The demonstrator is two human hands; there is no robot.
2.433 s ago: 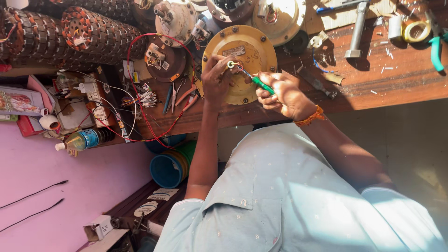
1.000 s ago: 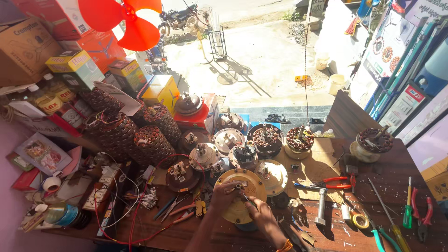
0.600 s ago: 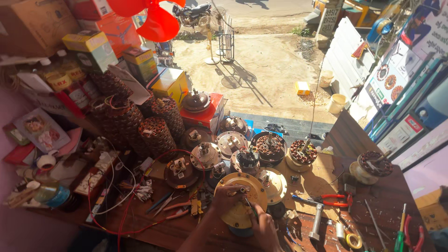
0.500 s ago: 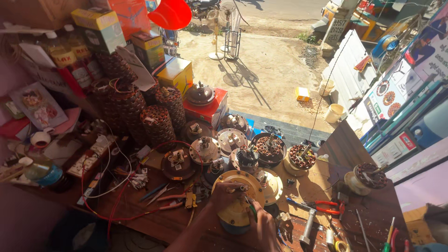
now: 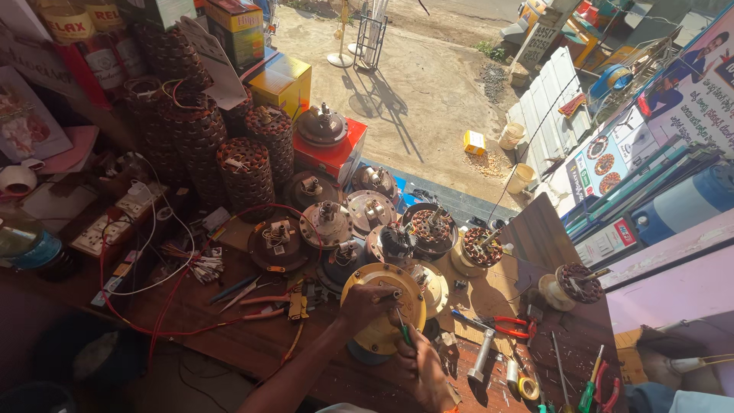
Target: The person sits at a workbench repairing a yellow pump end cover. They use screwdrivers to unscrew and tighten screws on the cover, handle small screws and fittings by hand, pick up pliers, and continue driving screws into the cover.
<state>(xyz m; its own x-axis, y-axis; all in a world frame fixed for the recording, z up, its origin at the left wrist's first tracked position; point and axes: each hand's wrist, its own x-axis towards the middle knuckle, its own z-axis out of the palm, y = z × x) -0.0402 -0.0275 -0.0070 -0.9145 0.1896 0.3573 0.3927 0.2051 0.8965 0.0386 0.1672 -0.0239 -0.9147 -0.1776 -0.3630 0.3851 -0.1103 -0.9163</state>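
A yellow round fan motor cover [image 5: 382, 306] lies on the wooden workbench [image 5: 252, 336] in front of me. My left hand [image 5: 365, 304] rests on the cover and grips it near its centre shaft. In my right hand [image 5: 423, 369] is a green-handled screwdriver [image 5: 404, 330], its tip pointing at the cover's face. Both forearms come up from the bottom edge of the view.
Several fan motors and copper-wound stators [image 5: 432, 228] crowd the bench behind the cover, with stacked stators [image 5: 246, 172] at left. Red-handled pliers [image 5: 505, 325], loose screwdrivers [image 5: 589, 382], a tape roll [image 5: 527, 388] and red wires [image 5: 153, 321] lie around. Cardboard boxes [image 5: 284, 76] stand behind; a sunlit street lies beyond.
The camera has swung from looking down at my lap and the bench to looking out over the bench towards the street. Both hands have stayed on the yellow cover with the screwdriver.
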